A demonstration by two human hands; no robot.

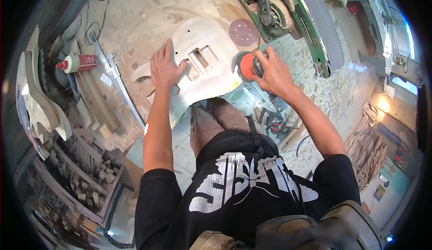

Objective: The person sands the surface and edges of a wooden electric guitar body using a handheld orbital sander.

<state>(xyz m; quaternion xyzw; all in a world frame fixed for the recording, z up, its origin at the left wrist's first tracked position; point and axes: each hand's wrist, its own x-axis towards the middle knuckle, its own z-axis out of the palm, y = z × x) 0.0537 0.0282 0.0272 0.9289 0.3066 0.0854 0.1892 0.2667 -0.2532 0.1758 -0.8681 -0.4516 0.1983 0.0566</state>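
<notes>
A pale, unpainted electric guitar body [209, 76] with cut-out cavities lies on the worktable before me. My left hand [165, 70] rests flat on its left part, thumb and fingers apart, beside the cavities. My right hand [273, 72] is wrapped round a random orbital sander [245, 66] with an orange and black body. The sander is at the right edge of the guitar body; how much of its pad touches the wood is hard to see. Just beyond it lies a round maroon sanding disc [243, 32] with holes.
A green belt sander [310, 29] stands at the far right. On the left lie a white glue bottle [77, 64] with a red cap, a metal ruler [120, 81] and wooden strips [96, 99]. Clamps [279, 123] are low on the right; offcuts [94, 196] fill the lower left.
</notes>
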